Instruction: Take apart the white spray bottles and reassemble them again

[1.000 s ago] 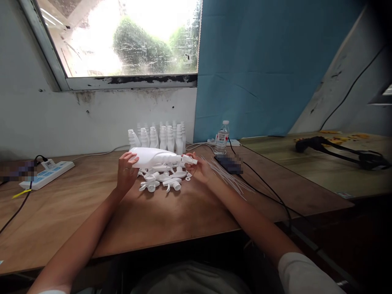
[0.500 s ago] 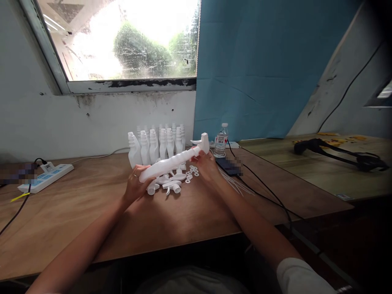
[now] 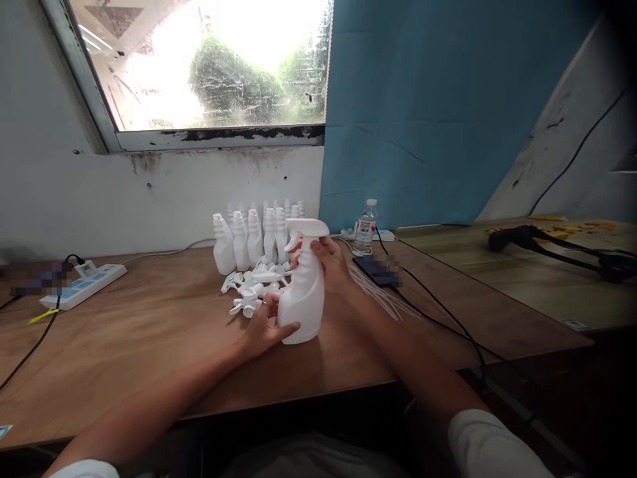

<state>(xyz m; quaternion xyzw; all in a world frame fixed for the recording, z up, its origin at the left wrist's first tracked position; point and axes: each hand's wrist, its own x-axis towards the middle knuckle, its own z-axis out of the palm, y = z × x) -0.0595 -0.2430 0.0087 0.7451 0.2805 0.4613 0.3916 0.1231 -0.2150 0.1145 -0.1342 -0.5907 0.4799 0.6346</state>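
A white spray bottle [image 3: 304, 299] with a white trigger head on its neck is held nearly upright over the front middle of the table. My left hand [image 3: 263, 328] grips the lower left side of its body. Around the neck, just under the trigger head, are the fingers of my right hand [image 3: 332, 262]. Loose white trigger heads [image 3: 249, 289] lie in a pile behind and left of the bottle. Several white bottles without heads [image 3: 239, 242] stand in rows by the wall.
A clear water bottle [image 3: 365, 229], a dark phone [image 3: 377, 270], thin white tubes [image 3: 381, 295] and black cables lie or stand to the right. A power strip [image 3: 84, 287] is at the left. Further right, a black strap-like object [image 3: 552, 251] rests on another table.
The spray bottle has swung from lying tilted sideways to nearly upright. My left hand has moved right and lower with its base. The view has shifted slightly.
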